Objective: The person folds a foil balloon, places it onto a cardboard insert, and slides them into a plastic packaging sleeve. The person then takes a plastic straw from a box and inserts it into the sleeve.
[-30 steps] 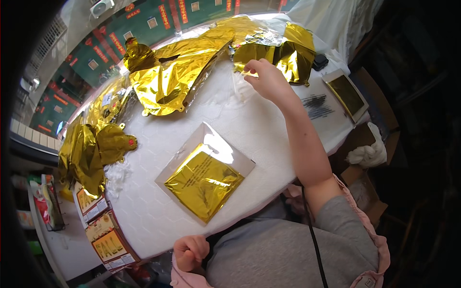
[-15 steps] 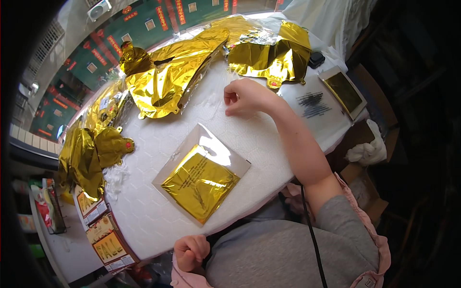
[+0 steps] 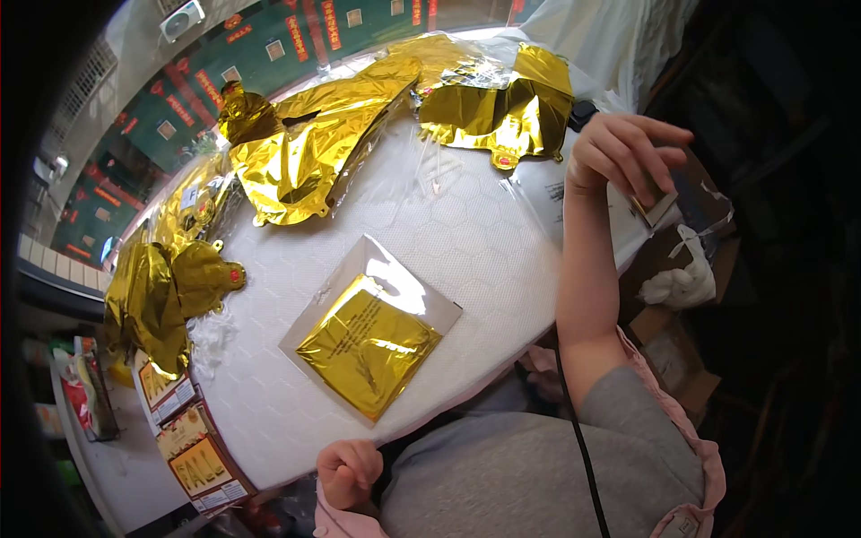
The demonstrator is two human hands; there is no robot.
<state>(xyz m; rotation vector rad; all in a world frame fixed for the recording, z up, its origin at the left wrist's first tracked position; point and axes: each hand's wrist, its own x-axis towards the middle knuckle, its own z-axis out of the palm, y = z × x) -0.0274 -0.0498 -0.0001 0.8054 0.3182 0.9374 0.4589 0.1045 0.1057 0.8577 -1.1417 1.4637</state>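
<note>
My right hand (image 3: 632,157) is over the far right edge of the table, its fingers stretched and apart, with nothing seen in them. Beneath it, a flat packet with gold foil (image 3: 659,211) is mostly hidden. My left hand (image 3: 350,471) is curled closed at the near edge, with nothing visible in it. Between the hands, a clear plastic bag holding a folded gold foil sheet (image 3: 369,345) lies flat on the white padded tabletop (image 3: 484,269). Crumpled gold foil balloons (image 3: 309,166) spread along the far side, another (image 3: 507,108) to their right.
More gold foil (image 3: 166,296) and white shreds (image 3: 211,341) lie at the left edge, above printed cards (image 3: 206,466). A white plastic bag (image 3: 686,273) sits by cardboard boxes (image 3: 677,359) off the right side. A black cord (image 3: 578,439) hangs across my body.
My right hand has moved right from the middle of the table to the packet at the right edge, and its fingers have spread. My left hand stays curled in place.
</note>
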